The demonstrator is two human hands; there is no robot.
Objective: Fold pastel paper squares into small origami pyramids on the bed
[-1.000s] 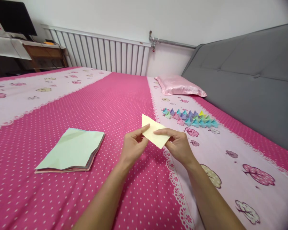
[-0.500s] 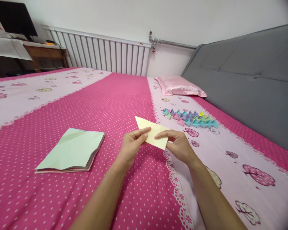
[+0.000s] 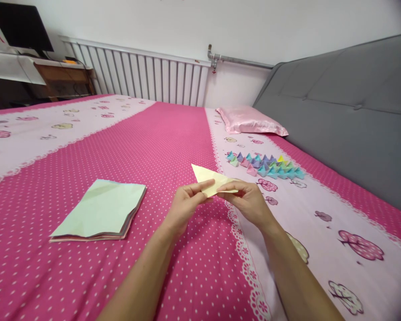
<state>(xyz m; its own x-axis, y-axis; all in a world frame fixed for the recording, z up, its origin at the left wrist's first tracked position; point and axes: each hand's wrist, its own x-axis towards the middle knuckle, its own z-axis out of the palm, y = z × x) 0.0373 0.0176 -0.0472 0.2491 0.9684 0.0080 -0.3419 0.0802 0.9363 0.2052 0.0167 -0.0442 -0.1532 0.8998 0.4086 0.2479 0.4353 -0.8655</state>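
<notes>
A pale yellow sheet of paper (image 3: 205, 174), partly folded, is held above the bed between my two hands. My left hand (image 3: 184, 203) pinches its left side between thumb and fingers. On the right side, my right hand (image 3: 249, 198) grips the paper with thumb below and fingers on top, where its lower corner is bent up. The fingers hide part of the folded edge. Several small folded paper boats (image 3: 265, 166) in blue, purple, pink, green and yellow stand in rows beyond my right hand.
A stack of square paper (image 3: 102, 208), pale green on top, lies on the pink dotted bedspread (image 3: 173, 133) to the left. A pink pillow (image 3: 250, 119) rests by the grey headboard (image 3: 347, 102). Behind the bed are a white radiator (image 3: 137, 71) and a desk with a monitor (image 3: 20, 26).
The right hand has bent the paper's lower right corner upward, so less of the sheet shows. The left hand keeps its pinch, nearly in place.
</notes>
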